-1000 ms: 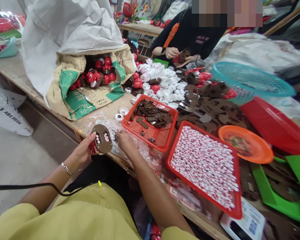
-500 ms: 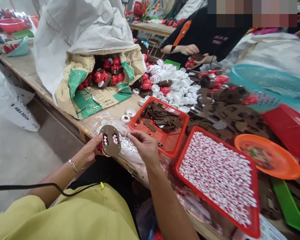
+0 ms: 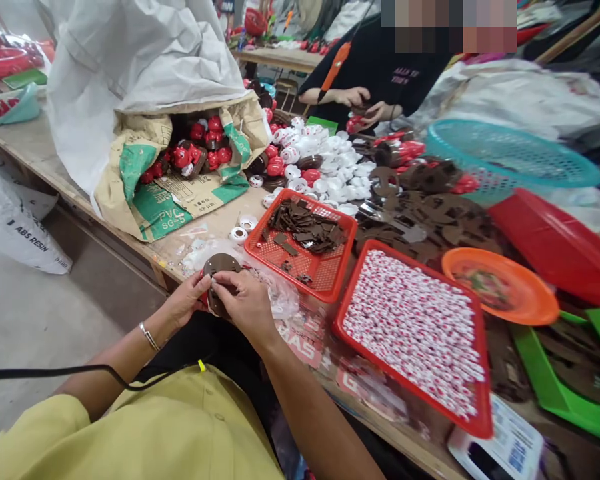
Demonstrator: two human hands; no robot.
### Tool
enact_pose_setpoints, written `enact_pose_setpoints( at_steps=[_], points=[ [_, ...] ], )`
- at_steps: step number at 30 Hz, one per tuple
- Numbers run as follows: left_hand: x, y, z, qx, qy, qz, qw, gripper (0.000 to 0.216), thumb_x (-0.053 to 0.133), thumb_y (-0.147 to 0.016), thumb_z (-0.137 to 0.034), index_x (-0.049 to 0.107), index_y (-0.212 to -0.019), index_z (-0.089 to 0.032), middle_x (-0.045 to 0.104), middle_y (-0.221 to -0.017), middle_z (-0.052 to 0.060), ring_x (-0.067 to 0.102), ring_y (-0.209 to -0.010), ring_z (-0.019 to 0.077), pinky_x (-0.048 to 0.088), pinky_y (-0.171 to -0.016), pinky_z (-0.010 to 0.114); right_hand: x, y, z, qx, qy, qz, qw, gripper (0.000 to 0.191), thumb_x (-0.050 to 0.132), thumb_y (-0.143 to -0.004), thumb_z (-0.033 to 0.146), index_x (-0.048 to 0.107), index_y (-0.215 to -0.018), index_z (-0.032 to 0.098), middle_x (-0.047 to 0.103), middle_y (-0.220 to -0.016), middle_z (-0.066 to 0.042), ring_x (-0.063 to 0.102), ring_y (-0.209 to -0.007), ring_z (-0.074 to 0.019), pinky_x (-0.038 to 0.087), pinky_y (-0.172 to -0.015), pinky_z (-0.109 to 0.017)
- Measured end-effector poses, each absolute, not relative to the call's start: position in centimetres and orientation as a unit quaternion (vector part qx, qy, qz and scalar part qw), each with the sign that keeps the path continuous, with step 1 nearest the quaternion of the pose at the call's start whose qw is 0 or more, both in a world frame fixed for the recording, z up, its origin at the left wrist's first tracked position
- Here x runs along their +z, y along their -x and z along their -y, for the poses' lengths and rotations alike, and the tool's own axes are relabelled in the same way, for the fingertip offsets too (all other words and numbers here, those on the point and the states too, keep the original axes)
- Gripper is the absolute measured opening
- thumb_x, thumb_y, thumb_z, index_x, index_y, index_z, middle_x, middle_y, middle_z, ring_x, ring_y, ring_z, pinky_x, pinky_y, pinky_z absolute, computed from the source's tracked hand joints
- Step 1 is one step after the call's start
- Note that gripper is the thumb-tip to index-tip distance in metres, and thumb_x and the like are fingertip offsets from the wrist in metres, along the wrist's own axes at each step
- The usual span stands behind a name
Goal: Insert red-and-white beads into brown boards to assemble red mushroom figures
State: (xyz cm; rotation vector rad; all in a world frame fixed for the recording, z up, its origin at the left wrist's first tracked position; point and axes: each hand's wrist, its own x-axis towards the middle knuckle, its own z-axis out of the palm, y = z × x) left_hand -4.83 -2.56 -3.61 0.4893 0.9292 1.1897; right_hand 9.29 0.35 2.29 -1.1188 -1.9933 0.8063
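Observation:
My left hand (image 3: 186, 297) grips a toy with a round, flat brown base (image 3: 222, 263) turned up; a bit of red shows at its side. My right hand (image 3: 249, 305) is over the base, thumb and fingers pinched and pressed against its middle. Whatever those fingertips hold, if anything, is hidden, and so are the base's openings. Behind the hands, clear plastic film (image 3: 280, 293) lies on the table edge. Close by stands a red basket (image 3: 325, 283) with thin brown plastic pieces (image 3: 307, 223) in it.
To the right is a red tray (image 3: 486, 400) full of small white-and-red parts, beside an orange plate (image 3: 530, 307). A paper sack (image 3: 180, 207) of red-and-brown toys lies ahead, near piled white parts (image 3: 337, 167). Across the table a co-worker's hands (image 3: 367, 107) handle a similar toy.
My right hand has moved left from beside the toy onto its base, covering the compartments with small white-and-pink parts that showed before. The view has shifted slightly right.

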Motion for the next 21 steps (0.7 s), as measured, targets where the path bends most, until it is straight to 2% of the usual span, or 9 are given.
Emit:
enact_pose_setpoints(
  at_steps=[10,15,19,21],
  points=[
    [-3.4,4.4,2.8,0.523,-0.190,-0.408,0.724,0.062,0.081,-0.062,-0.059,0.067,-0.104,-0.016,0.069,-0.084,0.006,0.065,-0.067,0.0181,0.057,-0.059,0.031,1.5,-9.9,-0.1,0.153,0.380,0.836,0.366,0.021,0.058,-0.090,0.020,0.078,-0.094,0.026,0.062,-0.091,-0.008,0.054,-0.088,-0.0218,0.047,-0.079,-0.036],
    [-3.8,4.6,3.1,0.509,-0.155,-0.400,0.746,0.053,0.075,-0.072,-0.056,0.067,-0.104,-0.015,0.071,-0.093,0.010,0.067,-0.073,0.0201,0.058,-0.064,0.034,2.2,-11.6,-0.8,0.206,0.357,0.830,0.376,0.024,0.055,-0.092,0.025,0.075,-0.106,0.027,0.062,-0.098,-0.009,0.057,-0.092,-0.0217,0.049,-0.082,-0.037],
    [-3.3,4.8,3.2,0.502,-0.105,-0.401,0.759,0.051,0.068,-0.079,-0.056,0.065,-0.110,-0.015,0.071,-0.103,0.013,0.068,-0.078,0.0241,0.059,-0.063,0.038,3.4,-16.3,-6.8,0.212,0.473,0.745,0.421,0.026,0.055,-0.092,0.027,0.073,-0.111,0.024,0.066,-0.105,-0.007,0.062,-0.095,-0.0197,0.051,-0.084,-0.032],
    [-3.1,4.7,3.3,0.500,-0.095,-0.388,0.768,0.050,0.066,-0.081,-0.054,0.065,-0.113,-0.016,0.071,-0.107,0.013,0.069,-0.082,0.0255,0.059,-0.064,0.037,3.3,-18.7,-10.6,0.192,0.581,0.715,0.337,0.024,0.059,-0.088,0.022,0.075,-0.106,0.018,0.069,-0.106,-0.008,0.063,-0.096,-0.0191,0.048,-0.085,-0.028]
  ],
)
